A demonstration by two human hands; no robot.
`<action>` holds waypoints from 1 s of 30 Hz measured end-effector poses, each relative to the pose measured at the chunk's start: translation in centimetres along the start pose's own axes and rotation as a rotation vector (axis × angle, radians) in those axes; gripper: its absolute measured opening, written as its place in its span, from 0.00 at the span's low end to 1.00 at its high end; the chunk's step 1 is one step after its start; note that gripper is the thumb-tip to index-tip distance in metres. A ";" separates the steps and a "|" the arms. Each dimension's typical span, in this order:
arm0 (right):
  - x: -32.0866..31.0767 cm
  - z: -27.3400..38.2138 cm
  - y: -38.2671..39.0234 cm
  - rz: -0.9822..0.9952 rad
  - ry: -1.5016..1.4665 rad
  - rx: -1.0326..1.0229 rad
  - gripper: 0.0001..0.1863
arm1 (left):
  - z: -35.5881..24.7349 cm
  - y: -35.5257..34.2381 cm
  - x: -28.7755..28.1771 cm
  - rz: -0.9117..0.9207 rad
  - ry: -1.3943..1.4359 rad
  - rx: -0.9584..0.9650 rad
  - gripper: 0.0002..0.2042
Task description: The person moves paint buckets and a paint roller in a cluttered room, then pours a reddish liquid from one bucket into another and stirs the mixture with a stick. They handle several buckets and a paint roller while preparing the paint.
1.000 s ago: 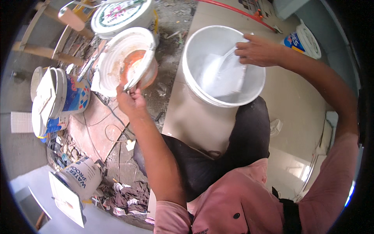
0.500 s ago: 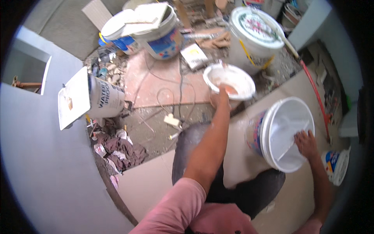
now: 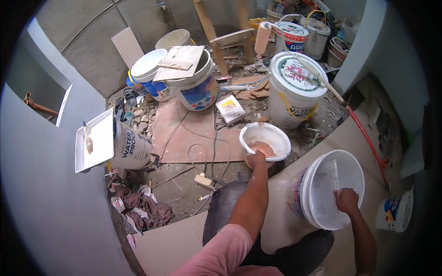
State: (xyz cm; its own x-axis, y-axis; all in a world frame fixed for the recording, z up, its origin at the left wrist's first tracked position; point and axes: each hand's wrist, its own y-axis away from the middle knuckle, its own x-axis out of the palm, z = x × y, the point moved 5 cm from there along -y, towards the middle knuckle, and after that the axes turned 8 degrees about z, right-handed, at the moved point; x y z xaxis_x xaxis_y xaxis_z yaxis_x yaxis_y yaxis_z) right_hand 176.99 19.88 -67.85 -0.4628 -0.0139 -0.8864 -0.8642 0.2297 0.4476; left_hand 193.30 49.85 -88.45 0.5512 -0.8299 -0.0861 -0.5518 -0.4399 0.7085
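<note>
My left hand [image 3: 258, 159] is closed on the near rim of a small white bucket [image 3: 277, 134], which has an orange-brown residue inside. To its right, a larger white bucket [image 3: 309, 188] leans with its mouth toward the right, near my right knee. My right hand [image 3: 346, 200] is at the mouth of this bucket, its fingers curled into a fist around the lower end of a pale flat strip [image 3: 334, 173]. The strip lies against the whitish inner wall, and its exact kind is hard to make out.
A lidded white bucket [image 3: 294, 87] stands beyond, with a red-and-white roller pole [image 3: 363, 128] across it. At left, a white tray [image 3: 102, 143] with a brush rests against another bucket [image 3: 132, 149]. Cables and a pale socket block [image 3: 204, 180] lie on the rough floor.
The view has tilted up, showing more of the far wall. My right hand has gone from loosely bent fingers to a fist around the strip. My left hand stays at the small bucket's rim.
</note>
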 end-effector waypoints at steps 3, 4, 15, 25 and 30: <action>-1.2 -2.2 0.9 -0.039 -0.243 0.083 0.21 | 0.1 0.2 0.3 0.039 -0.038 0.010 0.23; -1.1 -2.6 1.5 0.005 -0.413 0.162 0.20 | 0.3 -0.6 -0.1 0.053 -0.050 0.024 0.23; 3.9 -2.5 4.4 0.283 -1.640 0.754 0.10 | 0.4 -0.4 -1.4 -0.046 0.150 -0.085 0.26; 5.2 -3.5 -2.2 0.296 -1.333 0.514 0.13 | 1.2 -9.0 -0.5 0.453 -1.958 0.056 0.21; 3.7 -5.8 -4.8 0.110 -0.899 0.201 0.22 | 2.2 -6.3 1.1 0.447 -2.022 0.273 0.20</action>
State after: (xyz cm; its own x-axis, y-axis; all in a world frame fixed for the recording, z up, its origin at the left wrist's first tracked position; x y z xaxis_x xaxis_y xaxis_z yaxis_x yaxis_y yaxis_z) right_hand 178.27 13.14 -72.55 -0.1409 0.7584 -0.6363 -0.7354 0.3501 0.5802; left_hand 196.02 50.99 -94.53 -0.8094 0.0880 -0.5806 -0.5841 -0.0196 0.8114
